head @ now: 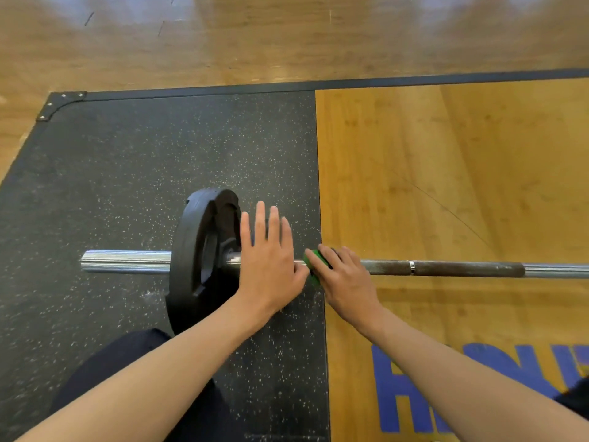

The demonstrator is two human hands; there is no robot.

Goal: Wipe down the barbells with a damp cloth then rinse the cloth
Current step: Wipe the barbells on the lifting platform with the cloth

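Barbell (pixel 462 268) on mat (pixel 127 170), wood platform (pixel 446 170); left hand (pixel 271 260) flat, right hand (pixel 345 279) seemingly around cloth (pixel 314 266)

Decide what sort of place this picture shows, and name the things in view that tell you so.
Most likely a gym's weightlifting area: a barbell with a black weight plate lies across a lifting platform of speckled rubber matting and a wood panel.

Black speckled rubber mat (pixel 95 186) on the left, wooden panel (pixel 446 170) with blue lettering (pixel 392 387) on the right. A barbell (pixel 462 268) lies across both, its black plate (pixel 191 250) standing on the mat.
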